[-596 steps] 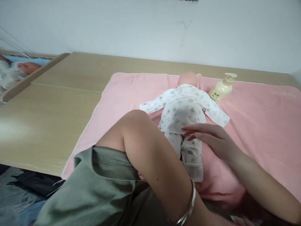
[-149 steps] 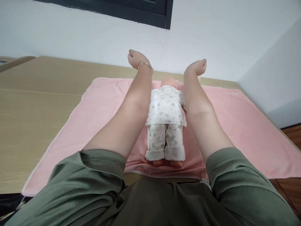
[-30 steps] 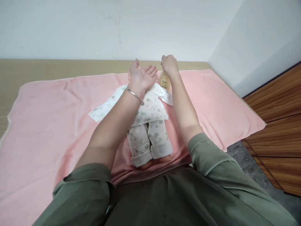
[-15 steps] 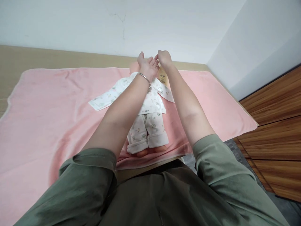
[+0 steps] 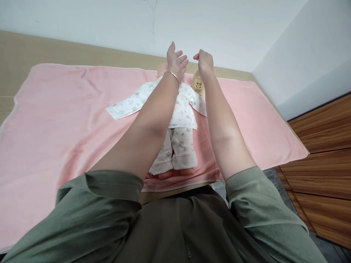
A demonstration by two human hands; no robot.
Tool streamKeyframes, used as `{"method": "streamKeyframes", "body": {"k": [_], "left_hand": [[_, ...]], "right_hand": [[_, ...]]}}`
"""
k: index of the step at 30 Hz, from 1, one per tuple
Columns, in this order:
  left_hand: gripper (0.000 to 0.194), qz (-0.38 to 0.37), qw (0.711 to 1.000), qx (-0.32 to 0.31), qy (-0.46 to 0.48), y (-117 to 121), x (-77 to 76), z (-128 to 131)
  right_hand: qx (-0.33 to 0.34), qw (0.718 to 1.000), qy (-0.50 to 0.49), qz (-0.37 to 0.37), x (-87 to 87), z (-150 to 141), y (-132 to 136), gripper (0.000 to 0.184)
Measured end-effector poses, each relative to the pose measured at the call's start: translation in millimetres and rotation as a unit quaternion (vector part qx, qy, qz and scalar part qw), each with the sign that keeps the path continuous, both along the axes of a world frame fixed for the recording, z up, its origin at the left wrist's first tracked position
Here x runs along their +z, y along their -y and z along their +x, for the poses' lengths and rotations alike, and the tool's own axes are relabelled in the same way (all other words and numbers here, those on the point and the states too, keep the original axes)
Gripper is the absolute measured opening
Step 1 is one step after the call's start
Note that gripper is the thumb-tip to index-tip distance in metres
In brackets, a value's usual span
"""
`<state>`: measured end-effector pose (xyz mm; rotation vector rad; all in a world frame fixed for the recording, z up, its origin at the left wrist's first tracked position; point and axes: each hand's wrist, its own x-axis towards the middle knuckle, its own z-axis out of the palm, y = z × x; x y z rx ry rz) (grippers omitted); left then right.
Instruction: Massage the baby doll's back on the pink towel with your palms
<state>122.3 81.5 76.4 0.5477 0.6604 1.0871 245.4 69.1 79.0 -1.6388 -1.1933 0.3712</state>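
Note:
My left hand (image 5: 177,64) is raised near the head of a baby doll (image 5: 182,113), palm turned up and inward, fingers spread with nothing seen in it. The doll lies in a white printed top and cuffed trousers, and my left wrist and forearm cover part of its head and body. To the right, my right hand (image 5: 205,61) is curled over the top of a pale yellow pump bottle (image 5: 197,86), beside the doll's shoulder. The pump head is hidden behind my fingers. The two hands are apart.
A pink blanket (image 5: 65,95) spreads over the wooden table (image 5: 33,47) under the doll. A white wall (image 5: 95,29) rises behind, meeting a side wall at the right. Brown wooden drawer fronts (image 5: 326,168) stand at the lower right.
In the last half second my right hand has moved right, away from my left fingertips. My left hand has turned its palm more inward. Five seconds ago both hands were curled and wide apart.

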Motion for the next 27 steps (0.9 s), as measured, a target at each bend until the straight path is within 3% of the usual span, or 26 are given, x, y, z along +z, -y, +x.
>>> {"method": "streamKeyframes", "body": {"k": [8,13,17,22,27], "left_hand": [[0.050,0.020,0.997,-0.070,-0.022,6,-8.7,24],[0.059,0.037,0.995,-0.059,-0.066,-7,-12.7,12],[0.066,0.050,0.993,-0.039,-0.098,-27,-21.8,0],[0.081,0.085,0.986,-0.042,-0.139,-37,-26.2,1],[0.062,0.120,0.978,-0.066,-0.156,-18,-12.5,13]], "right_hand": [[0.011,0.998,0.007,0.059,-8.4,4,7,0.037],[-0.014,0.997,0.019,0.068,-11.7,7,12,0.034],[-0.047,0.994,0.081,0.058,-11.2,3,20,0.039],[-0.073,0.988,0.122,0.054,-11.9,-4,24,0.040],[-0.086,0.985,0.144,0.051,-13.6,-10,23,0.038]]}}
